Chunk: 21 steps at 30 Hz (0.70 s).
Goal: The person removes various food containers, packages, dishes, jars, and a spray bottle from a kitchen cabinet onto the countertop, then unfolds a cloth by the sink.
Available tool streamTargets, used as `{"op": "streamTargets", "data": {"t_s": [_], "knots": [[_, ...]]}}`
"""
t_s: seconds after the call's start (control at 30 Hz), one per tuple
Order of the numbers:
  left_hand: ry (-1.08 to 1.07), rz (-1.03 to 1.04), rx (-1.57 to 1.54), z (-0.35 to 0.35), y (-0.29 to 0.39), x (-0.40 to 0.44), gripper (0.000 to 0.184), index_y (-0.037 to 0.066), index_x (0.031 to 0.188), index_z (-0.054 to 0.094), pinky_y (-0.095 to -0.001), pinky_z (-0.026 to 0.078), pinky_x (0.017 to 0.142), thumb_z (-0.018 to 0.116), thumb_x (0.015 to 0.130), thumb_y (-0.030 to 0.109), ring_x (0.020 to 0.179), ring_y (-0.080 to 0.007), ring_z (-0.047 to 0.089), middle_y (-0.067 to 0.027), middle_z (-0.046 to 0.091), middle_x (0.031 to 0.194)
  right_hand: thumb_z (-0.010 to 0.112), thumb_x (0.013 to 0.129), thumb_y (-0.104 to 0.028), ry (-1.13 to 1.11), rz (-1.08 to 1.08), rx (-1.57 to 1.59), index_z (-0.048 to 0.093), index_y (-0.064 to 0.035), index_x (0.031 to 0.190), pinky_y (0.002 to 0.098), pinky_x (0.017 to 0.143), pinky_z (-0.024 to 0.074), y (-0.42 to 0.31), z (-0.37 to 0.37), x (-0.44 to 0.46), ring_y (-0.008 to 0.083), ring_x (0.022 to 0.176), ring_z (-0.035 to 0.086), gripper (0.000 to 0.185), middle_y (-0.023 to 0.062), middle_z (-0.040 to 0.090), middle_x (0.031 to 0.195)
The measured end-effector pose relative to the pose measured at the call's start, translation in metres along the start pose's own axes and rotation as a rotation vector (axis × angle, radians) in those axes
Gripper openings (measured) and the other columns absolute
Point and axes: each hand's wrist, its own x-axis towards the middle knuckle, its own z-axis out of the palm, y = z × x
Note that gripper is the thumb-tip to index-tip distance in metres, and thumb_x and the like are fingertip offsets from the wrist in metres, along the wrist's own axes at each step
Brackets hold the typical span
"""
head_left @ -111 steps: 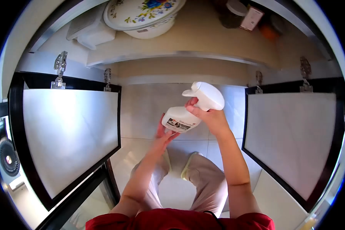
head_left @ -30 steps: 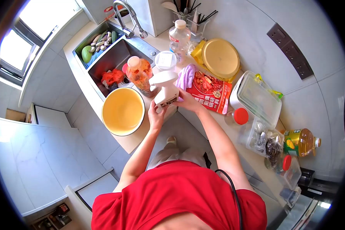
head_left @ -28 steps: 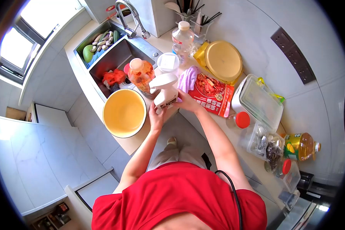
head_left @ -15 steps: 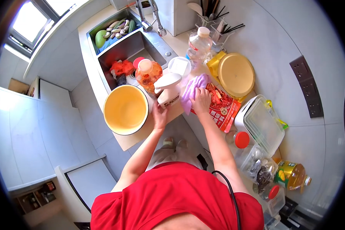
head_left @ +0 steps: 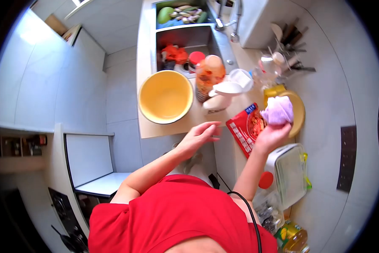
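My right hand [head_left: 274, 134] grips a bunched light purple cloth [head_left: 278, 111], raised above the counter's right side near a round tan lid [head_left: 298, 114]. Partly behind my right wrist lies a red food packet [head_left: 245, 128] with a dish pictured on it. My left hand [head_left: 201, 137] is empty, its fingers loosely stretched and a little apart, just off the counter's front edge. Nearest to it stand a white spray bottle [head_left: 218, 102], slightly blurred, and a yellow bowl [head_left: 166, 97] with nothing in it. Beside the spray bottle is a jar of reddish-orange food [head_left: 208, 76].
Behind the bowl, the steel sink [head_left: 189, 33] holds a red bag [head_left: 174, 54] and a red-lidded jar [head_left: 196, 59]; vegetables [head_left: 189, 14] fill its far basin. A clear-lidded box [head_left: 288, 175], a red lid [head_left: 266, 180] and an oil bottle [head_left: 291, 236] line the right side.
My right hand has lifted the purple cloth off the counter and carried it right. My left hand has drawn back from the spray bottle. The camera view has turned.
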Motion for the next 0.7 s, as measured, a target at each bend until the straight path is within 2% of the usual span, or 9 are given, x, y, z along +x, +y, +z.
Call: {"op": "streamTargets", "data": {"t_s": [0.07,0.1,0.17,0.23,0.27,0.37,0.43,0.57,0.7], "knots": [[-0.033,-0.035,-0.270,0.023,0.042,-0.007,0.046,0.004,0.129,0.041,-0.0342,0.042,0.093,0.043,0.095,0.035,0.111,-0.0179,0.050,-0.0110,0.052,0.120,0.034,0.089,-0.018,-0.042,0.144,0.069,0.044,-0.0003,0.117,0.0409,0.094,0.0418,-0.021,0.021,-0.037,0.0249,0.110,0.051,0.035,0.0132,0.051,0.117],[-0.100,-0.091,-0.533,0.024,0.058,-0.009,0.051,0.005,0.131,0.038,-0.0365,0.041,0.096,0.042,0.094,0.039,0.115,-0.0190,0.048,-0.0112,0.050,0.123,0.035,0.089,-0.018,-0.125,0.234,0.103,0.044,-0.0008,0.117,0.0396,0.094,0.0411,-0.029,0.036,-0.062,0.0231,0.109,0.051,0.034,0.0121,0.051,0.114],[-0.202,-0.069,-0.666,0.011,0.081,-0.009,0.054,0.006,0.131,0.038,-0.0392,0.037,0.100,0.042,0.093,0.044,0.116,-0.0201,0.047,-0.0112,0.050,0.123,0.037,0.089,-0.014,-0.370,0.400,0.067,0.045,-0.0009,0.115,0.0340,0.095,0.0385,-0.021,0.048,-0.095,0.0183,0.107,0.049,0.031,0.0093,0.051,0.110],[-0.051,-0.006,-0.463,-0.015,0.101,-0.015,0.040,0.006,0.122,0.045,-0.0342,0.045,0.092,0.052,0.091,0.031,0.109,-0.0175,0.052,-0.0083,0.053,0.117,0.038,0.089,-0.010,-0.560,0.327,-0.214,0.045,-0.0011,0.114,0.0287,0.095,0.0351,0.004,0.058,-0.120,0.0146,0.106,0.047,0.027,0.0068,0.050,0.108],[0.002,0.045,-0.472,-0.035,0.106,-0.015,0.037,0.005,0.121,0.046,-0.0333,0.046,0.091,0.054,0.091,0.025,0.107,-0.0170,0.053,-0.0077,0.053,0.116,0.039,0.090,-0.006,-0.564,0.351,-0.157,0.044,-0.0007,0.114,0.0267,0.094,0.0330,0.015,0.070,-0.132,0.0134,0.107,0.044,0.025,0.0070,0.049,0.110],[0.136,0.209,-0.506,-0.102,0.121,-0.014,0.031,0.004,0.118,0.048,-0.0329,0.045,0.093,0.055,0.089,0.012,0.105,-0.0179,0.054,-0.0081,0.054,0.112,0.049,0.092,-0.018,-0.603,0.251,-0.264,0.041,0.0003,0.122,0.0303,0.101,0.0310,0.043,0.118,-0.164,0.0182,0.114,0.044,0.036,0.0093,0.048,0.117],[0.160,0.222,-0.460,-0.146,0.144,-0.019,0.030,0.003,0.117,0.049,-0.0325,0.045,0.093,0.055,0.089,0.011,0.105,-0.0181,0.054,-0.0084,0.054,0.112,0.057,0.089,-0.013,-0.720,0.259,-0.293,0.039,0.0008,0.126,0.0276,0.093,0.0388,0.079,0.141,-0.184,0.0148,0.110,0.047,0.044,0.0104,0.047,0.121],[0.095,0.122,-0.437,-0.259,0.183,-0.035,0.032,0.000,0.118,0.047,-0.0351,0.044,0.094,0.054,0.089,0.010,0.105,-0.0202,0.055,-0.0107,0.055,0.113,0.059,0.088,-0.008,-0.615,0.452,-0.301,0.055,0.0034,0.109,0.0196,0.073,0.0464,0.164,0.201,-0.248,0.0063,0.082,0.056,0.025,0.0022,0.060,0.094],[0.165,0.020,-0.454,-0.358,0.225,-0.054,0.033,-0.001,0.119,0.047,-0.0386,0.043,0.096,0.053,0.090,0.014,0.108,-0.0232,0.054,-0.0122,0.054,0.114,0.058,0.090,-0.016,-0.466,0.627,-0.196,0.059,0.0026,0.101,0.0187,0.066,0.0448,0.224,0.270,-0.290,0.0045,0.074,0.054,0.022,0.0019,0.061,0.086]]}}
